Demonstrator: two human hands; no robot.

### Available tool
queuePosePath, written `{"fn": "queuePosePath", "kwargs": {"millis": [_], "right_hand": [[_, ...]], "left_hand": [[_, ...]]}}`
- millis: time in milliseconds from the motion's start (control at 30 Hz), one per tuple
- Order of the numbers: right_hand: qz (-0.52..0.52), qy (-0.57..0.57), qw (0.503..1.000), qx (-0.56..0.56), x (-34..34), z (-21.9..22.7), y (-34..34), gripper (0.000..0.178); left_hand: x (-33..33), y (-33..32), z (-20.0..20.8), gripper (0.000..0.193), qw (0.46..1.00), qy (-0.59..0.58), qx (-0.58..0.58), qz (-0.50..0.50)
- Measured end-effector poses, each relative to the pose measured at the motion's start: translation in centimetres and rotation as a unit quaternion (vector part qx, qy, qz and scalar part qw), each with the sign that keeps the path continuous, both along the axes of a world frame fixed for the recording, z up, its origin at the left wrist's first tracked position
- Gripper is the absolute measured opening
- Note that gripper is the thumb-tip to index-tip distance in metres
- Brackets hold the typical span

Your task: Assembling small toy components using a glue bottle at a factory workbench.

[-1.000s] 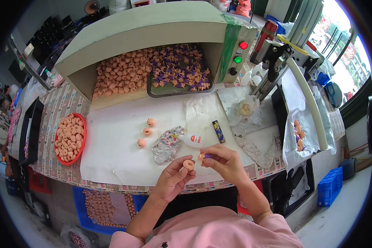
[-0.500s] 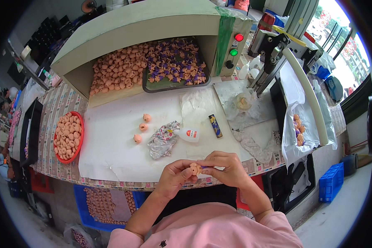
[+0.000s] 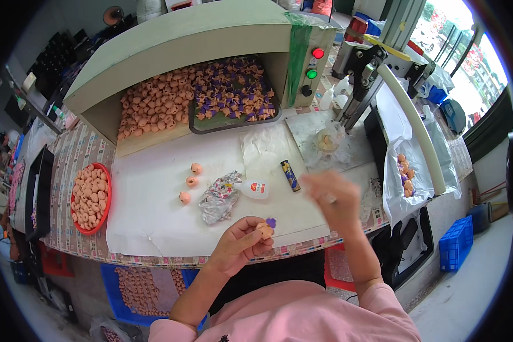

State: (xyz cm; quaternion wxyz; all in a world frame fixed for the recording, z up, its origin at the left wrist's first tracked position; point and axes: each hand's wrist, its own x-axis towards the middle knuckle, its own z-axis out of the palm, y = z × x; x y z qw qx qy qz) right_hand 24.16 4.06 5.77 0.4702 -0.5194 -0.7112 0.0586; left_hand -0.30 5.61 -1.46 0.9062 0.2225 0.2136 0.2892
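Near the table's front edge, my left hand (image 3: 236, 246) is closed on a small doll figure (image 3: 265, 229) with a peach head and a purple part sticking up from it. To its right, apart from the figure, my right hand (image 3: 337, 204) is raised over the white sheet; motion smears its fingers, so their state and any contents do not show. Nearest to it lies a dark blue and yellow stick-shaped object (image 3: 290, 175). A white squeeze bottle (image 3: 255, 189) rests against a crumpled patterned plastic bag (image 3: 219, 198). Loose doll heads (image 3: 191, 180) lie in a row to the left.
A box-shaped machine (image 3: 176, 43) holds piled heads (image 3: 157, 100) and a dark tray (image 3: 198, 129) of purple-clad bodies. A red basket (image 3: 109, 196) of heads stands left. On the right are a lever press (image 3: 362, 85) and a lined box (image 3: 394, 171) with figures. Blue trays (image 3: 111, 285) sit below.
My right hand has let go of the figure and moved right and up. My left hand keeps hold of the figure, whose purple part now shows. The view has shifted slightly.
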Motion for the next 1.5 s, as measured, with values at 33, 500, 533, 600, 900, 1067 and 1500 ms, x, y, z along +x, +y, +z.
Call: {"fn": "queuePosePath", "kwargs": {"millis": [33,500,533,600,900,1067,1500], "right_hand": [[-0.145,-0.044,0.985,0.080,1.4,2.3,0.8,0.017],[-0.263,0.042,0.919,0.291,9.3,15.4,7.5,0.022],[-0.302,0.010,0.921,0.244,9.4,13.1,6.3,0.022],[-0.354,0.000,0.934,0.046,8.7,8.4,3.4,0.023],[-0.322,-0.099,0.941,0.009,9.5,-6.0,4.6,0.026],[-0.333,0.030,0.940,0.071,11.2,-1.2,-0.9,0.024],[-0.467,0.004,0.884,0.009,15.9,4.8,-11.4,0.021]], "left_hand": [[-0.3,-0.1,0.0,0.024,1.000,-0.014,-0.009,0.020],[-0.1,-1.7,1.0,0.030,0.999,-0.029,0.005,0.037],[-0.7,-1.6,0.9,0.030,0.998,-0.036,0.011,0.052],[-1.6,-0.9,0.7,0.030,0.997,-0.026,0.016,0.073],[2.0,-0.8,2.7,0.031,0.999,-0.012,0.034,0.039],[2.6,-0.8,2.8,0.030,0.997,-0.012,0.058,0.042],[15.5,6.9,6.5,0.025,0.957,0.196,0.210,-0.044]]}}
